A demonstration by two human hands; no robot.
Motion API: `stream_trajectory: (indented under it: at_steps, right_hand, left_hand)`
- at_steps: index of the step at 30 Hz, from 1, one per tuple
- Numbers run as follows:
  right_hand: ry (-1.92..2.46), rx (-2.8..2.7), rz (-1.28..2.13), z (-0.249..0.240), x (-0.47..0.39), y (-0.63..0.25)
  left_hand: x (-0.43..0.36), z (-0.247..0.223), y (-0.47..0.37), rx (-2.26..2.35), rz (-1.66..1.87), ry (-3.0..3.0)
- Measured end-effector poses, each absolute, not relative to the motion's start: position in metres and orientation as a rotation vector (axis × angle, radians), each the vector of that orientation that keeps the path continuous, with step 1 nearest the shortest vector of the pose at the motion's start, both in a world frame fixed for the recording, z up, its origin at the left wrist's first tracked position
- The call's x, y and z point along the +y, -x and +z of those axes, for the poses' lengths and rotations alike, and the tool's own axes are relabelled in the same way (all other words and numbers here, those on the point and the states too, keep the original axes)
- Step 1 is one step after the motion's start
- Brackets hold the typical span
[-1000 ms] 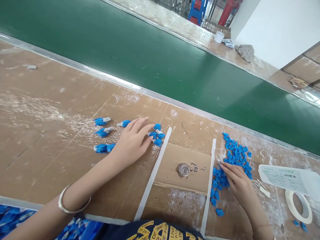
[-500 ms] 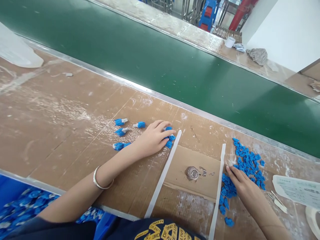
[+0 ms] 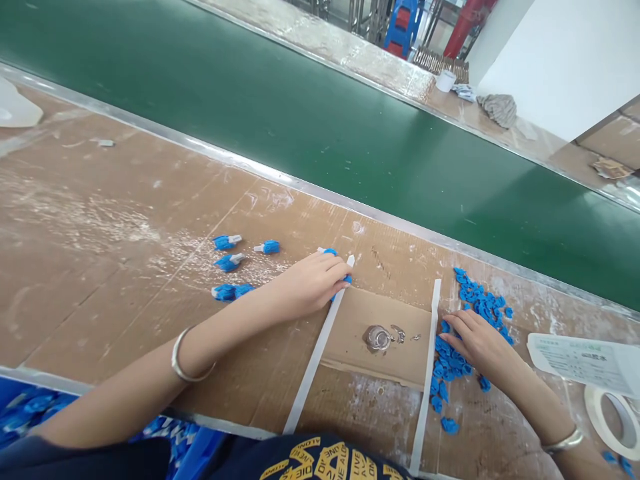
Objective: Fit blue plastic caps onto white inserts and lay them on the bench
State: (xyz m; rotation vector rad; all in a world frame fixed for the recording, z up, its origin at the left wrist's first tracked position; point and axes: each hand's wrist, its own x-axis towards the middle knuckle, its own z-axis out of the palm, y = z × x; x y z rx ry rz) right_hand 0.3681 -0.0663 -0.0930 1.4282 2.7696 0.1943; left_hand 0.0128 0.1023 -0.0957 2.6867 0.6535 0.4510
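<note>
My left hand (image 3: 320, 279) is closed over small blue pieces beside the top end of the left white strip (image 3: 320, 350); blue shows at its fingertips. Left of it lie several blue pieces with pale stems, one of them a blue piece (image 3: 271, 247). My right hand (image 3: 473, 333) reaches into the pile of small blue pieces (image 3: 483, 300), thumb and fingers close around a blue piece at the pile's left edge. Between the two white strips, a cardboard sheet (image 3: 345, 333) bears a clear round blob (image 3: 379, 339).
A green belt (image 3: 300, 127) runs behind the cardboard-covered table. At the right are a labelled white sheet (image 3: 575, 357) and a tape roll (image 3: 595, 413). Blue bins of blue-and-white pieces (image 3: 37, 403) stand below the front edge. A blue stool (image 3: 403, 23) is at the back.
The view has shifted, so the table things appear further left. My left hand has closed over the blue pieces by the strip. My right hand has moved up and its fingers have dipped into the pile.
</note>
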Motion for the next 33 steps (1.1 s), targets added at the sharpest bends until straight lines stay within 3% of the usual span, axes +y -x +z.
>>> stream_trajectory:
  at_steps: [6,11,17,26,33]
  right_hand:
    - [-1.606,2.937,-0.102,-0.067,-0.061,-0.299]
    - [-1.404,2.959,0.046,-0.061,-0.05,-0.25]
    - [-1.383,2.962,-0.048,-0.061,-0.043,-0.246]
    - [-2.063,2.98,-1.26,-0.057,-0.075,-0.235]
    - [-2.224,2.969,-1.218,-0.068,-0.091,-0.224]
  left_hand:
    - [0.056,-0.092,-0.005,0.848,0.573,-1.339]
    - [0.011,-0.09,-0.004,0.881,0.468,-0.526]
    - [-0.021,-0.103,-0.006,0.849,0.457,-0.422]
    - [-0.043,-0.108,-0.043,0.54,0.565,-0.485]
    - [-0.054,-0.112,-0.058,0.384,0.67,-0.471]
